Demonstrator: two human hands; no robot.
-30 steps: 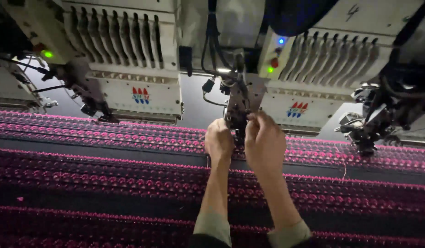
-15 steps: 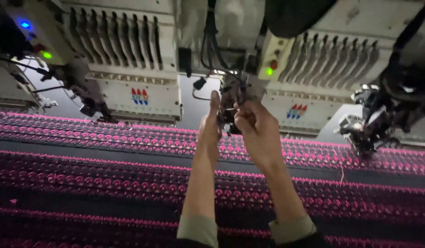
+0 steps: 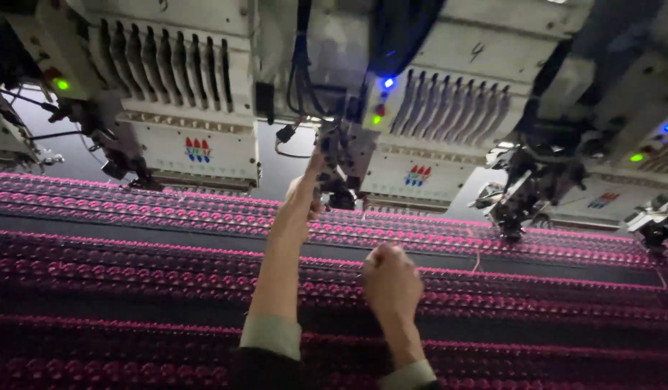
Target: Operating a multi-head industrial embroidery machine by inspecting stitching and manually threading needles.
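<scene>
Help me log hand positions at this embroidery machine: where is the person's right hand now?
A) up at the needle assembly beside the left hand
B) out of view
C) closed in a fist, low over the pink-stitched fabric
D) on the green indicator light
C: the right hand is fisted over the pink-stitched fabric, while only the left hand reaches the needle assembly.

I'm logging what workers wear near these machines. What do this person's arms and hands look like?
Both hands, left hand and right hand, are bare: no gloves, and no rings or watch visible. The forearms are bare too, with light greyish cuffs pushed back over dark sleeves.
</scene>
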